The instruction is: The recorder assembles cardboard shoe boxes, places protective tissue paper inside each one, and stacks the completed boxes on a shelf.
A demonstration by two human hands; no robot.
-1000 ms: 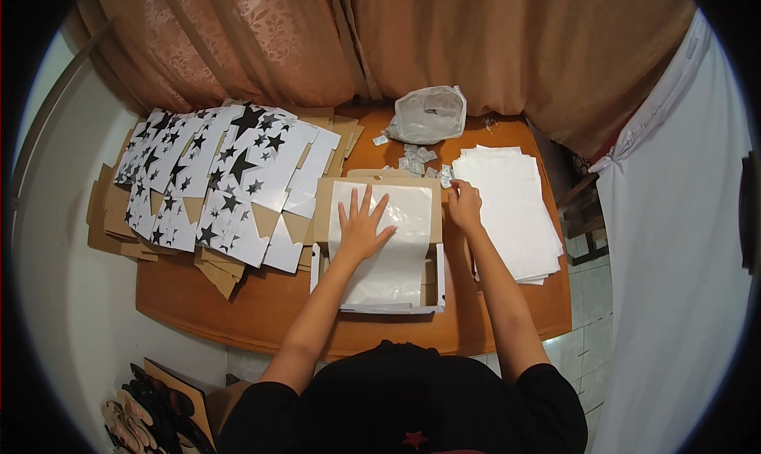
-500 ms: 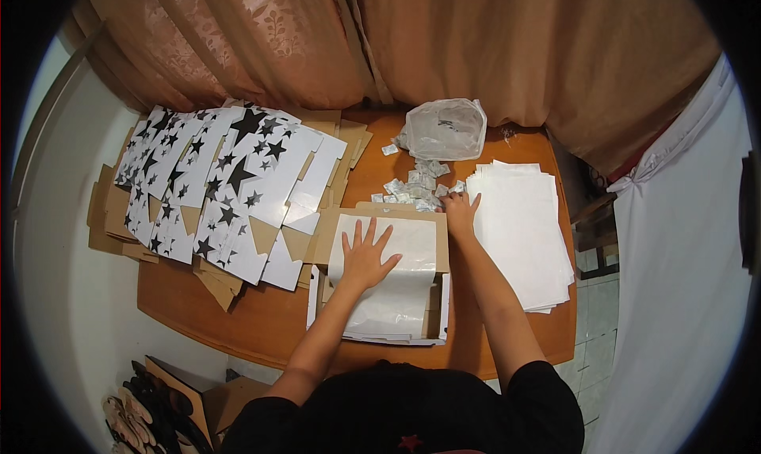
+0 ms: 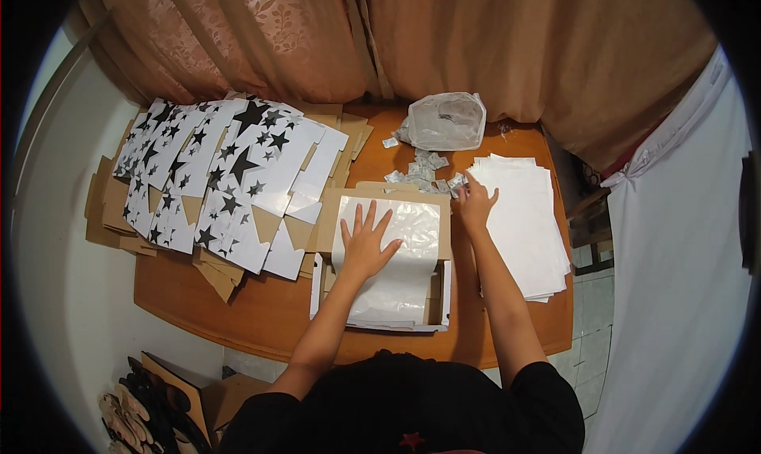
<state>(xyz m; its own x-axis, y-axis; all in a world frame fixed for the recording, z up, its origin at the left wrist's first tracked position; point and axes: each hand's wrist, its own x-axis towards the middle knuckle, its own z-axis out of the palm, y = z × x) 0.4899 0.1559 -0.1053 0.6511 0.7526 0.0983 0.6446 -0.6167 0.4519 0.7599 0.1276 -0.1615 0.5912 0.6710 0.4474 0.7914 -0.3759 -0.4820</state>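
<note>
An open cardboard box [image 3: 441, 295] sits on the wooden table [image 3: 261, 319] in front of me, lined with a white tissue sheet [image 3: 404, 264]. My left hand [image 3: 366, 244] lies flat on that sheet, fingers spread. My right hand [image 3: 476, 203] reaches past the box's far right corner, fingertips on a scatter of small white sachets [image 3: 420, 175], beside a stack of white paper sheets [image 3: 523, 224]. Whether it pinches a sachet is hidden by the fingers.
Flattened white boxes with black stars [image 3: 230, 176] overlap across the table's left half. A crumpled clear plastic bag [image 3: 445, 121] lies at the far edge below tan curtains [image 3: 444, 34]. White cloth [image 3: 674, 240] hangs at right. Sandals [image 3: 127, 406] lie on the floor at lower left.
My right hand moved slightly right and forward toward the sachets near the paper stack. The left hand stays pressed on the tissue sheet; the view shifted with my head.
</note>
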